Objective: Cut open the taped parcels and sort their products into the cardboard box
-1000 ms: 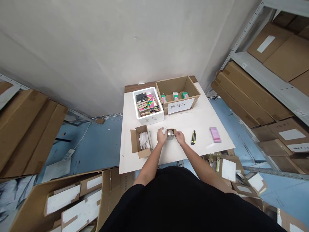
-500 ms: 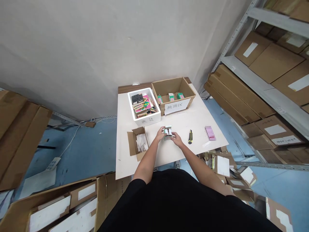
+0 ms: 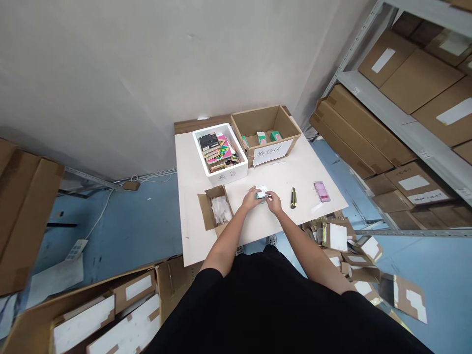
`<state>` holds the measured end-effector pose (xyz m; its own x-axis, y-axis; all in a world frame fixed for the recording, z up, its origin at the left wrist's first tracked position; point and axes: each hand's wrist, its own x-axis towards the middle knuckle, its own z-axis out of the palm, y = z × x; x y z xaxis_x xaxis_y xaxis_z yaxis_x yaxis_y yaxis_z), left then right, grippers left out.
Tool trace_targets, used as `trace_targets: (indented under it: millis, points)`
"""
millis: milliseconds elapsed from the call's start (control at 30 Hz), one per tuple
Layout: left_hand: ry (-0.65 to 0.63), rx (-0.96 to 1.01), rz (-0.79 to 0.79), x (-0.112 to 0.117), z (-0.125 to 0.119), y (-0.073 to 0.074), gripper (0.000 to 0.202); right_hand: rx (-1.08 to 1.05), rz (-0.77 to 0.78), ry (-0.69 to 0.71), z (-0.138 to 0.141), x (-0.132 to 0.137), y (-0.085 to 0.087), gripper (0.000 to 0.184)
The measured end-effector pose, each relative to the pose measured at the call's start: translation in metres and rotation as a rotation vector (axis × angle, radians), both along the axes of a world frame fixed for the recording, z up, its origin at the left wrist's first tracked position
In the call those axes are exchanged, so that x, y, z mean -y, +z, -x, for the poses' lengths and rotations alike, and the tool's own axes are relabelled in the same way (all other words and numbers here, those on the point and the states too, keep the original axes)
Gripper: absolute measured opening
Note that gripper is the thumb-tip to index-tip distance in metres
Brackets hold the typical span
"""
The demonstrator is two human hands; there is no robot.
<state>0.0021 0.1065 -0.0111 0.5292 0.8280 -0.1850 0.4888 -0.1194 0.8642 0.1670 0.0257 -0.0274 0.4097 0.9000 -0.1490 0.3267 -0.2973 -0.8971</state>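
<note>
Between my two hands, above the front part of the table, is a small green-and-white box (image 3: 262, 191). My left hand (image 3: 251, 198) closes round its left side. My right hand (image 3: 273, 201) pinches its right edge, with the fingers bent. The white upper face of the box is turned up, and my fingers cover part of the green side. Right of my hands a yellow-and-black utility knife (image 3: 293, 198) lies on the table. To the left stands an open cardboard box (image 3: 207, 212) with white packets (image 3: 221, 210) in it.
Behind my hands, a white foam box (image 3: 236, 173) holds mixed small packages. Beside it, a labelled cardboard box (image 3: 295, 142) holds several green-and-white boxes. A blurred pink item (image 3: 322, 191) lies at the table's right. Shelving (image 3: 383, 108) stands to the right; cartons (image 3: 363, 260) lie on the floor.
The box in my hands showed an open top with something inside; now a flat white face covers it. My hands have turned it slightly. The view has shifted a little.
</note>
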Motion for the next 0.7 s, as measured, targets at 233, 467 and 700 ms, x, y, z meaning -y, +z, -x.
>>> trace_targets:
  millis: [233,467,700]
  points:
    - [-0.077,0.008,-0.042,0.002,0.013,-0.003,0.037,0.010,-0.056,0.042,0.000,0.003,0.001,0.025]
    - [-0.012,0.047,0.008,0.016,0.016,-0.010,0.042,-0.159,-0.030,0.105,-0.019,0.005,-0.020,0.040]
    - [0.553,0.131,0.227,0.031,-0.035,-0.039,0.059,-0.462,0.059,0.060,-0.027,-0.030,-0.043,0.066]
